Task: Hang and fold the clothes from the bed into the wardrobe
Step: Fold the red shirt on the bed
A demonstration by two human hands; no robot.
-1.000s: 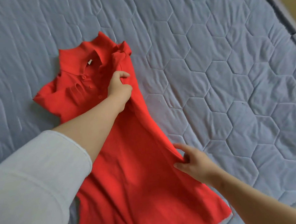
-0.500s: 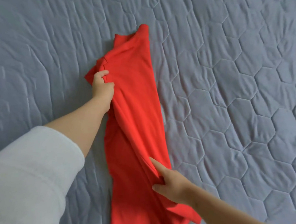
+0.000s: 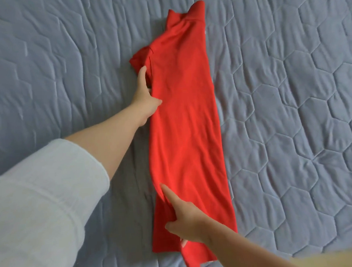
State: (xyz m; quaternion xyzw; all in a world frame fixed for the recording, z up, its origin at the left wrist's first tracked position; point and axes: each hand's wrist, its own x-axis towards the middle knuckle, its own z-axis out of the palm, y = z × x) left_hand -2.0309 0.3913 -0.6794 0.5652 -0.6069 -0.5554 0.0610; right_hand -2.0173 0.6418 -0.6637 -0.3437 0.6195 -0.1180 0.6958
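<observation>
My right hand [image 3: 186, 221] is nearest: its index finger [image 3: 168, 195] lies straight along the left edge of the red polo shirt [image 3: 186, 122], while the other fingers curl into a fold by the hem (grasping it, as far as I can see). The shirt lies folded in a long strip on the quilted blue-grey bed cover [image 3: 294, 126]. Farther up, my left hand [image 3: 146, 96] is released, flat against the shirt's edge. The collar [image 3: 192, 12] is farthest.
</observation>
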